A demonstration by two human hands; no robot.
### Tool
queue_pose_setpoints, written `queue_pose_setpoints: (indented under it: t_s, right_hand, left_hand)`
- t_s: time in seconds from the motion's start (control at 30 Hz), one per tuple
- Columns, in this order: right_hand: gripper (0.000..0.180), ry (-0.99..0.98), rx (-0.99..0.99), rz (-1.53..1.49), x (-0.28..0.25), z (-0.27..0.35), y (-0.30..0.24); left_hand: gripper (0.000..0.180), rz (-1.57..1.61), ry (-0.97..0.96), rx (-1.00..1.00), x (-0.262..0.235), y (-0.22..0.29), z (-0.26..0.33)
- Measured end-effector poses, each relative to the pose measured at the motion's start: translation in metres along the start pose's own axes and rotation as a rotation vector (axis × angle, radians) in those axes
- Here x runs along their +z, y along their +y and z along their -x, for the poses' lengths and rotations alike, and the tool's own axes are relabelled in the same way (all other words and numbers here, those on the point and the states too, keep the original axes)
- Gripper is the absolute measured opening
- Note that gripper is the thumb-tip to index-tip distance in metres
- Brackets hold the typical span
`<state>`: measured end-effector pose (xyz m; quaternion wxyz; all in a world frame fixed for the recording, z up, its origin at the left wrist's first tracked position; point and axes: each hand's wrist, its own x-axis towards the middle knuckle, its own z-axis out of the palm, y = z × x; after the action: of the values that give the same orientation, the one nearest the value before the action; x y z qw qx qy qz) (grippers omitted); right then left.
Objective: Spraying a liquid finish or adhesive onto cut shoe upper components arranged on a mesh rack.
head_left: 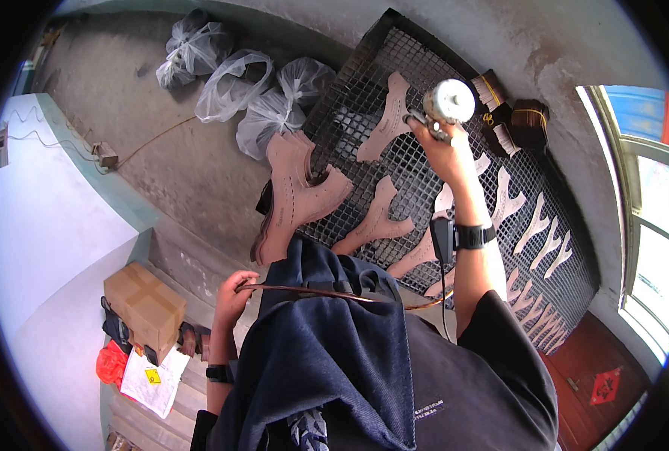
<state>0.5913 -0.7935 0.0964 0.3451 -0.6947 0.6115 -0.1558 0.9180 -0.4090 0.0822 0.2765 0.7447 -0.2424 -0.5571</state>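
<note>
My right hand (447, 146) grips a spray gun (453, 105) with a round, pale metal cup, held above a dark wire mesh rack (353, 124). Just left of the gun, a flat Y-shaped tan piece (387, 124) lies on the mesh. Several similar pieces run along the rack below and to the right, some partly hidden by my right arm. A thick stack of larger Y-shaped pieces (293, 192) rests at the rack's left edge. My left hand (234, 299), low on the left, has its fingers closed around a long thin brown hose-like thing (312, 291) that crosses my navy apron (327, 353).
Tied clear plastic bags (270, 113) stand on the floor left of the rack. Banded brown bundles (528, 124) sit at its far right edge, near the wall and window (642, 180). A cardboard box (145, 301) is at lower left. A thin cord (154, 140) crosses the floor.
</note>
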Motion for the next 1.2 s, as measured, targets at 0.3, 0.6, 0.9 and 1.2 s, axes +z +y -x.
queue_pose_setpoints:
  t_s: [0.3, 0.6, 0.9, 1.2]
  right_hand:
    - [0.039, -0.197, 0.006, 0.089, 0.015, 0.070, -0.029]
    - [0.033, -0.230, 0.005, 0.078, 0.020, 0.107, -0.010]
    - [0.039, -0.159, 0.136, 0.195, 0.009, 0.070, -0.016]
    - [0.039, 0.113, 0.229, 0.136, -0.027, 0.028, 0.028]
  left_hand:
    - [0.011, -0.036, -0.059, 0.018, -0.007, 0.003, -0.011]
    - [0.012, -0.018, -0.073, -0.012, -0.011, 0.003, -0.011]
    - [0.013, -0.068, -0.092, -0.004, -0.010, 0.015, -0.014]
    - [0.014, -0.091, -0.083, -0.031, -0.009, 0.018, -0.005]
